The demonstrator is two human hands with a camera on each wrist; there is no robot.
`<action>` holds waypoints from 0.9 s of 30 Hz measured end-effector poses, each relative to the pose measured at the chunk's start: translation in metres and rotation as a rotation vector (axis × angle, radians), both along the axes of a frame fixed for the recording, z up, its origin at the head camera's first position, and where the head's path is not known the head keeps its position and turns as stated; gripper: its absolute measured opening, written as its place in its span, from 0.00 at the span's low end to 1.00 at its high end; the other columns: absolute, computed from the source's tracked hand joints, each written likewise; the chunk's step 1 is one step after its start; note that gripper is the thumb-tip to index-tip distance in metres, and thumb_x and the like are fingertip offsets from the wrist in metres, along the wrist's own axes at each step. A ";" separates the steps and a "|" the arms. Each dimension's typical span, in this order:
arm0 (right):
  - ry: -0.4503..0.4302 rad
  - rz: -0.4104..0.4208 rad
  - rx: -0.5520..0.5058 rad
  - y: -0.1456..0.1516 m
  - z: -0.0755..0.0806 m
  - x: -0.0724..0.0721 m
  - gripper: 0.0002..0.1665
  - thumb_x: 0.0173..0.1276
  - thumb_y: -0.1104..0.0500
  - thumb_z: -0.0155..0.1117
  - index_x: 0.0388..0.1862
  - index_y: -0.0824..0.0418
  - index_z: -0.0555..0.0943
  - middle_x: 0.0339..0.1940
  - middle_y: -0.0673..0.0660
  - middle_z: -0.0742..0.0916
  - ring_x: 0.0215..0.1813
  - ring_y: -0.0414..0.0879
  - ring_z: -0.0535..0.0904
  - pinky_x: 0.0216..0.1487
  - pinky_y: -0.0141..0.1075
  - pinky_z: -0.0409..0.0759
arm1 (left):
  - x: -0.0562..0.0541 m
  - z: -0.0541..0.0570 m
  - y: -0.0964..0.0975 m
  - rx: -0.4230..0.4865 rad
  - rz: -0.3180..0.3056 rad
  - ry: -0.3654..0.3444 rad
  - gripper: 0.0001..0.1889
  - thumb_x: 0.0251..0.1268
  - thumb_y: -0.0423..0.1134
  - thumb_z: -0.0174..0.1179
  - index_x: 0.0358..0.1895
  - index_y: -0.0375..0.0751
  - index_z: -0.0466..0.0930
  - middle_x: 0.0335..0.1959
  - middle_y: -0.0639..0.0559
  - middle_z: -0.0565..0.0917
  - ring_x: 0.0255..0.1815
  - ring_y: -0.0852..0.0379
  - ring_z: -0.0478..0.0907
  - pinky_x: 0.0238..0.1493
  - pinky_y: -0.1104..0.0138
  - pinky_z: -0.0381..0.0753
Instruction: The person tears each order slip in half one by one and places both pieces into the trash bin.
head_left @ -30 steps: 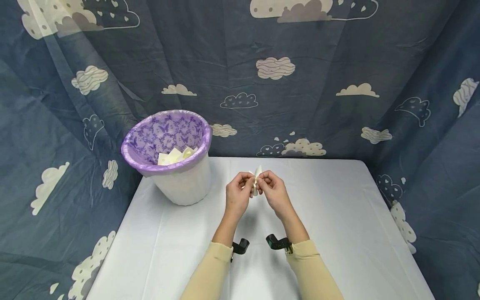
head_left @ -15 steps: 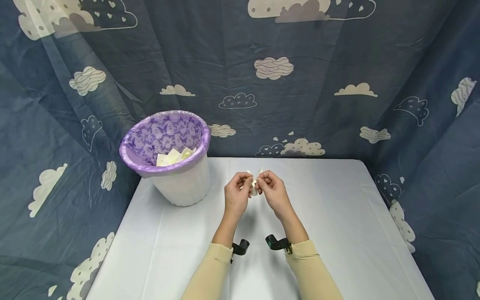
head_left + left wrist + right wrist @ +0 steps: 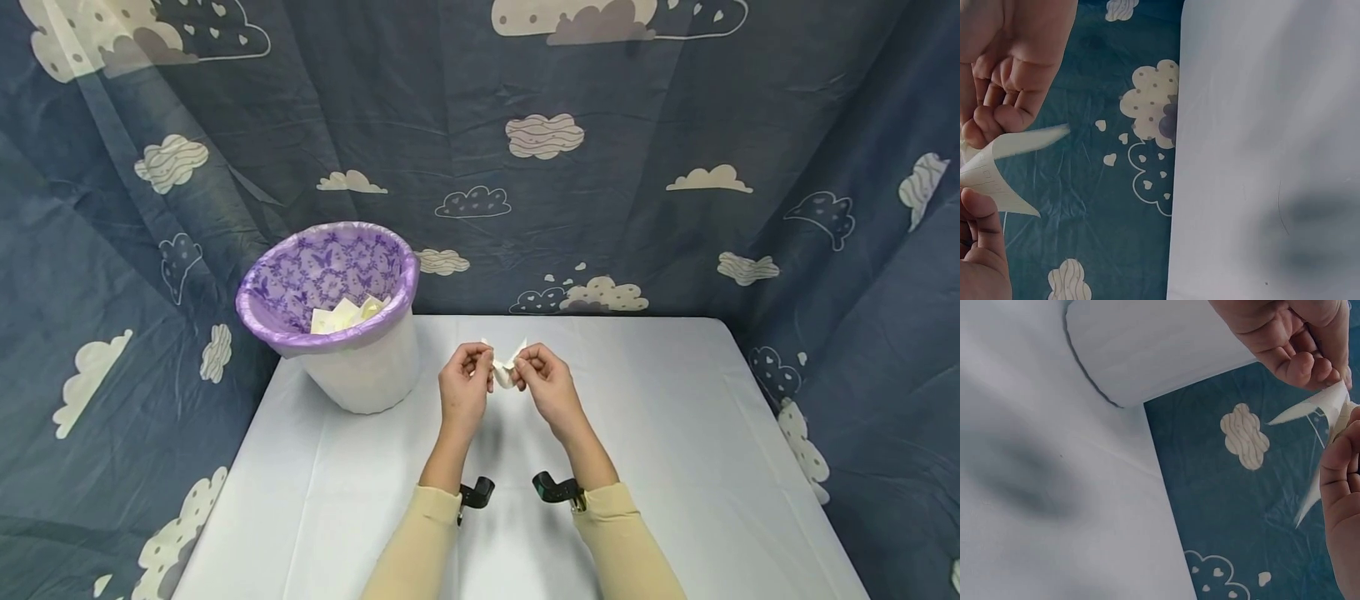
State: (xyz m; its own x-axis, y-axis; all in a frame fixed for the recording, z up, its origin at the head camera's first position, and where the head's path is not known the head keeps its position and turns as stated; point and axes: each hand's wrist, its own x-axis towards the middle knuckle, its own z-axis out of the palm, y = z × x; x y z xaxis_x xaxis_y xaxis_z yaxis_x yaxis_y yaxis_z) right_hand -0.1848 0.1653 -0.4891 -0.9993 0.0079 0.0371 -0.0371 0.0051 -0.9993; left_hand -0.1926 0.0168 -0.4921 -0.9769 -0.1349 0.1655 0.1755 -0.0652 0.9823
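A small cream-coloured piece of paper is held between both hands over the table. My left hand pinches one side between thumb and fingers. My right hand pinches the other side the same way, a short gap from the left. In the left wrist view the paper bends away in two pointed flaps, with faint printed lines on one. The right wrist view also shows the paper spreading into two points with a V-shaped opening between them. Fingers cover its middle.
Left of the hands stands a white bin with a purple, butterfly-patterned liner. Several cream paper pieces lie inside it. A white cloth covers the table, and a dark blue cloud-print curtain surrounds the back and sides.
My left hand has moved a little to the left, away from the right hand. The paper between them has spread from a narrow upright shape into a wider V. The right hand stays nearly still.
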 end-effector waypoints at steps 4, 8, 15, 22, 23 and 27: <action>0.009 -0.008 0.015 0.001 0.002 0.001 0.09 0.82 0.63 0.60 0.47 0.70 0.77 0.31 0.50 0.84 0.33 0.41 0.78 0.38 0.29 0.79 | -0.002 -0.001 -0.002 -0.001 0.012 0.001 0.06 0.77 0.36 0.65 0.45 0.35 0.85 0.31 0.46 0.82 0.22 0.63 0.75 0.22 0.75 0.75; 0.010 -0.010 0.024 0.002 0.001 0.001 0.10 0.82 0.62 0.60 0.48 0.71 0.77 0.31 0.50 0.84 0.33 0.41 0.78 0.38 0.29 0.80 | -0.003 -0.001 -0.004 -0.004 0.012 0.004 0.06 0.76 0.35 0.65 0.45 0.35 0.84 0.30 0.48 0.82 0.23 0.63 0.75 0.22 0.75 0.75; -0.002 -0.022 0.039 0.005 -0.001 0.000 0.11 0.83 0.62 0.59 0.49 0.71 0.77 0.32 0.52 0.84 0.34 0.41 0.78 0.38 0.28 0.80 | -0.005 0.000 -0.008 -0.014 0.025 0.024 0.07 0.77 0.35 0.64 0.46 0.33 0.84 0.31 0.45 0.82 0.22 0.64 0.75 0.21 0.76 0.75; 0.009 -0.026 0.047 0.010 -0.003 0.000 0.12 0.83 0.61 0.60 0.49 0.73 0.76 0.32 0.52 0.83 0.34 0.41 0.78 0.39 0.29 0.81 | -0.007 -0.002 -0.013 0.011 0.034 0.050 0.07 0.77 0.32 0.63 0.46 0.30 0.83 0.30 0.46 0.82 0.23 0.64 0.75 0.22 0.76 0.75; 0.008 -0.027 0.048 0.011 -0.004 0.000 0.12 0.83 0.61 0.60 0.49 0.73 0.76 0.32 0.52 0.83 0.34 0.41 0.78 0.39 0.28 0.81 | -0.007 -0.002 -0.014 0.013 0.036 0.052 0.07 0.77 0.32 0.63 0.46 0.29 0.83 0.30 0.47 0.81 0.23 0.64 0.75 0.22 0.77 0.75; 0.003 -0.031 0.050 0.013 -0.006 0.000 0.12 0.83 0.61 0.60 0.50 0.72 0.76 0.32 0.52 0.83 0.34 0.41 0.78 0.39 0.28 0.81 | -0.008 -0.002 -0.015 0.020 0.041 0.053 0.07 0.77 0.32 0.63 0.46 0.29 0.83 0.30 0.52 0.81 0.23 0.65 0.75 0.22 0.77 0.76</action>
State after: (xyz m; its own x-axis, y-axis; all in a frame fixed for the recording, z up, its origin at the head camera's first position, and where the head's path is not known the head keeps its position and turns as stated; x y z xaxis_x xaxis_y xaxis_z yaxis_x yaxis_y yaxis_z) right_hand -0.1848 0.1781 -0.4951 -0.9985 0.0366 0.0412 -0.0392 0.0558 -0.9977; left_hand -0.2005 0.0014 -0.4943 -0.9604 -0.1782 0.2142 0.2305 -0.0760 0.9701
